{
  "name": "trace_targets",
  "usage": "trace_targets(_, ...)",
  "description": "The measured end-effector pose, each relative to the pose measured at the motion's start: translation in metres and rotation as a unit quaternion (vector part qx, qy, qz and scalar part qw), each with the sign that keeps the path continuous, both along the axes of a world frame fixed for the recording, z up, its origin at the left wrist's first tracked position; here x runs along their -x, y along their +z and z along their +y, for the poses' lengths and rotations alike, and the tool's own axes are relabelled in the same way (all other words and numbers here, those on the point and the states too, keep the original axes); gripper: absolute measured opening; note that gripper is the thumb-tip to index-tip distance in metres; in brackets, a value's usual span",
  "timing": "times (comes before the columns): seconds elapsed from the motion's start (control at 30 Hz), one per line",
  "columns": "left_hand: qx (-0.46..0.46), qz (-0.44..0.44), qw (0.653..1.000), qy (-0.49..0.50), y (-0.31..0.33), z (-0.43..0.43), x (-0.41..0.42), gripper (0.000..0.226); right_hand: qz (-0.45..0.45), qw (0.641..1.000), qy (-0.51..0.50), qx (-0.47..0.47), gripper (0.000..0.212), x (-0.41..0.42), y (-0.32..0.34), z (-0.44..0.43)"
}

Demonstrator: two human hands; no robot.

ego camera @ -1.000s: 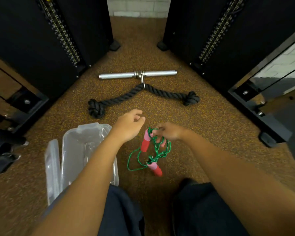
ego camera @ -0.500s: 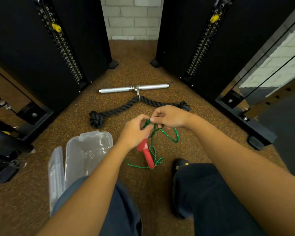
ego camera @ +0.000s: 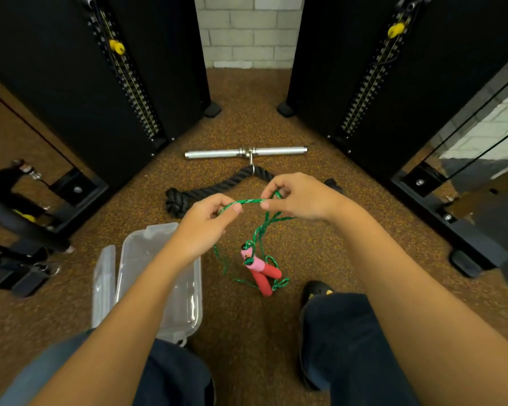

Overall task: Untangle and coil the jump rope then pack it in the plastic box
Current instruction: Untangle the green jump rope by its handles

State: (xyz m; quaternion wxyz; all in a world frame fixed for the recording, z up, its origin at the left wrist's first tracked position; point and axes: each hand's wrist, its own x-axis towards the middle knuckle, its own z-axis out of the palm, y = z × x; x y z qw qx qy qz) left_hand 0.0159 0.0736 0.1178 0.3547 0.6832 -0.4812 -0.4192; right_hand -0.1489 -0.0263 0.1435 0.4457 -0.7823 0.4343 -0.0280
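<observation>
The jump rope (ego camera: pixel 248 201) is a thin green cord with two pink-and-red handles (ego camera: pixel 261 269). A short stretch of the cord is pulled taut between my left hand (ego camera: pixel 208 219) and my right hand (ego camera: pixel 298 197), each pinching it with thumb and fingers. From there tangled strands hang down to the handles, which dangle crossed just above the floor with loose loops around them. The clear plastic box (ego camera: pixel 195 291) sits open on the floor under my left forearm, with its lid (ego camera: pixel 103 282) lying beside it on the left.
A black thick rope attachment (ego camera: pixel 206 193) and a chrome bar (ego camera: pixel 247 152) lie on the brown speckled floor beyond my hands. Black weight-stack machines (ego camera: pixel 100 92) stand left and right. My shoe (ego camera: pixel 318 293) and knees are at the bottom.
Both hands rose from the floor with the cord and moved apart, stretching a span between them. The left hand let go of a handle; both handles now hang below.
</observation>
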Motion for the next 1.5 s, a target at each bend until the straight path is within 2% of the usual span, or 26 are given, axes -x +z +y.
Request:
trace_targets(0.13, -0.019, -0.01, 0.999, -0.03, 0.01, -0.002, -0.006, 0.017, 0.014, 0.999, -0.007, -0.035, 0.007, 0.005, -0.006, 0.006)
trace_targets(0.23, -0.016, -0.012, 0.999, -0.05, 0.02, -0.006, -0.008, 0.017, 0.036, 0.999, -0.006, -0.008, 0.003, 0.002, -0.006, 0.008)
trace_targets(0.33, -0.018, 0.018, 0.999, -0.043, 0.027, -0.01, -0.018, 0.019, 0.038, 0.999, -0.015, 0.015, 0.013, -0.007, -0.006, 0.006)
trace_targets(0.43, -0.021, 0.021, 0.999, -0.031, 0.031, -0.016, -0.032, 0.02, 0.001, 0.998, -0.051, 0.047, 0.021, -0.011, -0.002, -0.002)
trace_targets(0.53, -0.023, 0.026, 0.999, -0.017, 0.027, -0.019, -0.043, 0.026, -0.092, 0.992, -0.088, 0.021, 0.02, -0.014, 0.004, -0.01)
trace_targets(0.7, -0.039, -0.138, 0.988, -0.06, 0.019, -0.021, -0.039, 0.047, -0.171, 0.976, -0.116, 0.066, 0.021, -0.018, 0.009, -0.013)
trace_targets(0.77, -0.039, -0.151, 0.986, -0.056, 0.018, -0.021, -0.04, 0.05, -0.198, 0.969, -0.128, 0.067, 0.02, -0.019, 0.014, -0.013)
trace_targets(0.87, -0.021, -0.146, 0.989, -0.028, 0.012, -0.024, -0.044, 0.044, -0.283, 0.947, -0.146, -0.048, 0.022, -0.022, 0.023, -0.01)
trace_targets(0.93, -0.036, -0.142, 0.989, -0.031, 0.006, -0.025, -0.04, 0.037, -0.346, 0.914, -0.144, -0.155, 0.024, -0.026, 0.029, -0.008)
trace_targets(1.03, -0.119, -0.163, 0.972, -0.118, -0.009, -0.022, -0.036, 0.035, -0.406, 0.87, -0.158, -0.23, 0.024, -0.029, 0.033, -0.011)
trace_targets(1.07, -0.142, -0.175, 0.964, -0.144, -0.012, -0.02, -0.037, 0.036, -0.403, 0.872, -0.171, -0.218, 0.024, -0.028, 0.032, -0.014)
trace_targets(1.13, -0.145, -0.178, 0.962, -0.145, -0.009, -0.018, -0.041, 0.037, -0.346, 0.905, -0.198, -0.148, 0.025, -0.026, 0.026, -0.018)
trace_targets(1.2, -0.104, -0.121, 0.982, -0.102, 0.0, -0.021, -0.042, 0.035, -0.246, 0.945, -0.205, -0.072, 0.025, -0.025, 0.017, -0.018)
trace_targets(1.27, -0.045, -0.02, 0.998, -0.039, 0.012, -0.026, -0.04, 0.033, -0.109, 0.977, -0.183, -0.013, 0.015, -0.028, 0.007, -0.015)
trace_targets(1.3, -0.022, 0.042, 0.999, -0.015, 0.018, -0.028, -0.038, 0.032, -0.026, 0.987, -0.158, 0.014, 0.02, -0.029, 0.004, -0.011)
trace_targets(1.37, 0.007, 0.167, 0.986, 0.014, 0.027, -0.032, -0.035, 0.032, 0.092, 0.991, -0.089, 0.048, 0.056, -0.031, 0.002, -0.004)
trace_targets(1.43, 0.02, 0.271, 0.962, 0.027, 0.034, -0.033, -0.033, 0.031, 0.115, 0.992, -0.002, 0.047, 0.079, -0.034, 0.004, 0.005)
trace_targets(1.5, 0.028, 0.339, 0.94, 0.035, 0.039, -0.034, -0.032, 0.031, 0.125, 0.985, 0.119, 0.012, 0.077, -0.037, 0.002, 0.01)
